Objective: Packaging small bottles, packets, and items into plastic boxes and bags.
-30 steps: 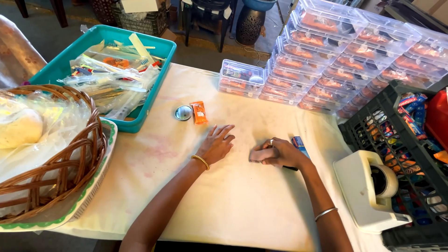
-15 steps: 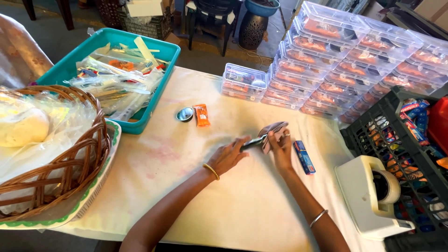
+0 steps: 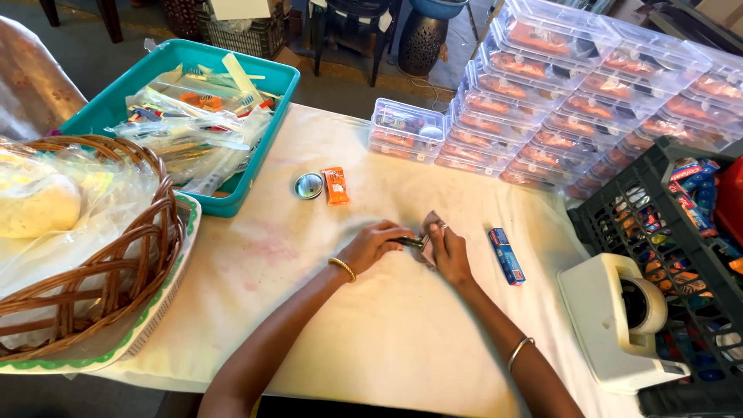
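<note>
Moved: both hands have come down to the tablecloth, from raised near the stacked boxes.
Left hand: fingers closed on one end of a small dark slim object.
Right hand: pinching its other end, steadying it low over the cream cloth-covered table.
Blue oblong packet: flat, just right of the hands.
Orange sachet: beside a round silver tin.
Clear lidded boxes: stacked at the far edge.

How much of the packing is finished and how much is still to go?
Done, it seems: many clear lidded boxes are stacked, filled and shut. In hand: the left hand and right hand together hold a small dark item. Left: a blue tube box, an orange packet and a round tin lie loose.
</note>
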